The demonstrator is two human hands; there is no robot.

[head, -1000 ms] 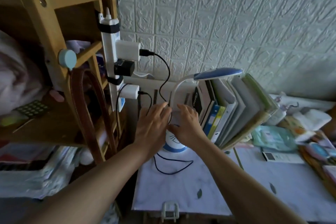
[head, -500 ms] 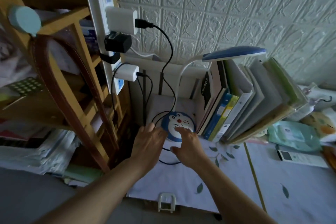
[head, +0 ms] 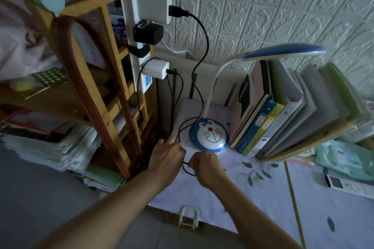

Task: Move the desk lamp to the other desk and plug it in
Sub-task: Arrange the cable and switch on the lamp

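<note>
The desk lamp (head: 209,135) stands on the desk's back left corner, its round blue-and-white base printed with a cartoon cat face. A white gooseneck rises to its blue head (head: 283,51) above the books. The lamp's black cable (head: 202,50) runs up to a white adapter (head: 152,9) plugged into the vertical power strip (head: 131,32). Slack cable loops on the cloth in front of the base. My left hand (head: 167,157) and my right hand (head: 204,164) sit side by side just in front of the base, both pinching that loop.
A row of leaning books and folders (head: 283,117) stands right of the lamp. The wooden shelf (head: 97,66) with a brown strap stands at left, carrying the strip with a black adapter and a second white adapter. A remote (head: 344,185) lies at right. A white clip (head: 189,219) sits on the desk's front edge.
The view dropped and closed in on the desk. Both hands came off the lamp base, drew back toward me and closed on the slack cable in front of it.
</note>
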